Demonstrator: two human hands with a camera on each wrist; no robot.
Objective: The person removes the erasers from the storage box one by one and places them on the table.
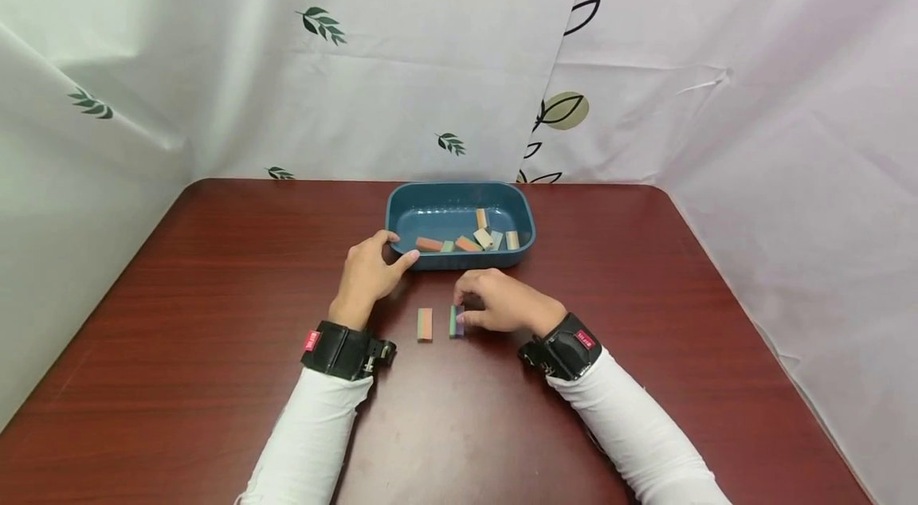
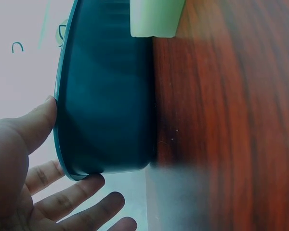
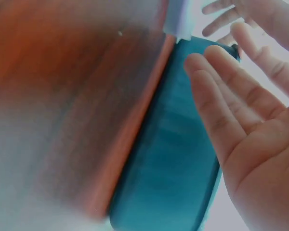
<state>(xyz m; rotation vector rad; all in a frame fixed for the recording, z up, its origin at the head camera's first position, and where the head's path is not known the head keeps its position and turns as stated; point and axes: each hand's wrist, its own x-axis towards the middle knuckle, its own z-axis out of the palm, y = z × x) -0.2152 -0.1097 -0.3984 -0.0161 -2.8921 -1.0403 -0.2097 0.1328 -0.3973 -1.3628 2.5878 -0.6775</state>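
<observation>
My left hand (image 1: 397,247) rests against the near left corner of a blue tray (image 1: 402,206). In the left wrist view the left hand (image 2: 75,142) has its thumb on the rim of the tray (image 2: 106,96) and straight fingers against its wall. My right hand (image 1: 463,312) hovers over the table with its fingertips beside an upright green and purple block (image 1: 455,321). The right wrist view shows the right hand (image 3: 216,72) with straight fingers holding nothing. A second block (image 1: 425,324), orange and green, stands to the left of the first. Several coloured blocks (image 1: 468,240) lie in the tray.
The dark red table (image 1: 215,314) is walled by white curtains with leaf prints (image 1: 323,23) at the back and both sides. The tray sits near the back middle. Bare tabletop lies to the left, right and front of my hands.
</observation>
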